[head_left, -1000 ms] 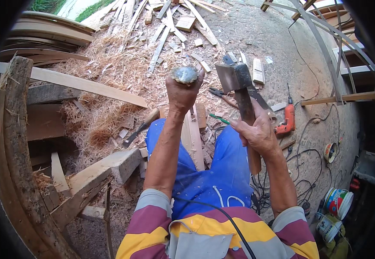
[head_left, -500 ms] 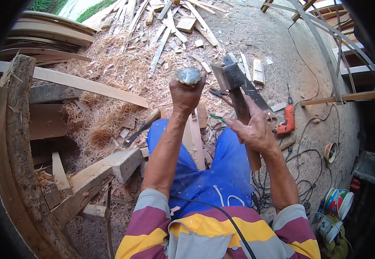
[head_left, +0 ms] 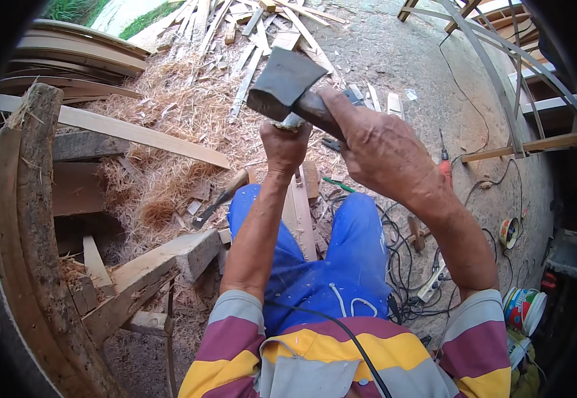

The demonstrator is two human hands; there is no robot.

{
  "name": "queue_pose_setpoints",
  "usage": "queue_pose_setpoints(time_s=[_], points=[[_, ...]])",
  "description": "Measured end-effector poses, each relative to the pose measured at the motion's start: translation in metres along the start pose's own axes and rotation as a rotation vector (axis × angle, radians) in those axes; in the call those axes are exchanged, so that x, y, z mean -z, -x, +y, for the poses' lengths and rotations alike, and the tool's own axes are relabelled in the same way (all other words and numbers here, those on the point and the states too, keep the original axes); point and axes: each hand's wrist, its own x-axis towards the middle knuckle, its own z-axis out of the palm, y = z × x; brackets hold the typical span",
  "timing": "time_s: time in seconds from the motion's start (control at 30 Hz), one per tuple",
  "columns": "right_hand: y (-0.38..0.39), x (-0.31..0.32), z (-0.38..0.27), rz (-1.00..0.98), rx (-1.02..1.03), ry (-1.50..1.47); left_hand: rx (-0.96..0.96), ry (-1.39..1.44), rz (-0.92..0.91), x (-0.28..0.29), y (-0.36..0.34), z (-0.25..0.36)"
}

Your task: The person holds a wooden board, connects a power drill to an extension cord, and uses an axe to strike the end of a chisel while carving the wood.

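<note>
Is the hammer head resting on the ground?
No: the right hand holds the hammer head up in the air, right above the left hand, which is closed in a fist.

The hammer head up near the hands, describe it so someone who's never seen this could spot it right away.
Start at the blue trousers and follow the two bare forearms up to where the hands meet. The right hand grips a handle, and the hammer head sits at its end, just above the left hand. It is a dark grey, blocky metal wedge, unlike the pale wood scraps around.
</note>
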Motion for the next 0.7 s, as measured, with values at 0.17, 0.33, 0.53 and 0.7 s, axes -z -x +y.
queue_pose_setpoints(time_s=[0.17, 0.33, 0.53, 0.7], points=[[0.003, -0.015, 0.016, -0.115, 0.003, -0.092, 0.212, 0.363, 0.126, -0.016, 0.006, -0.005], [-0.019, 0.045, -0.007, 0.321, 0.105, -0.329, 0.538, 0.456, 0.090, -0.015, -0.009, -0.036], [-0.025, -0.001, 0.001, -0.109, -0.103, -0.058, 0.228, 0.214, 0.011, -0.014, 0.003, -0.017], [-0.013, -0.014, 0.018, -0.144, 0.034, -0.139, 0.286, 0.414, 0.045, -0.018, 0.009, -0.014]])
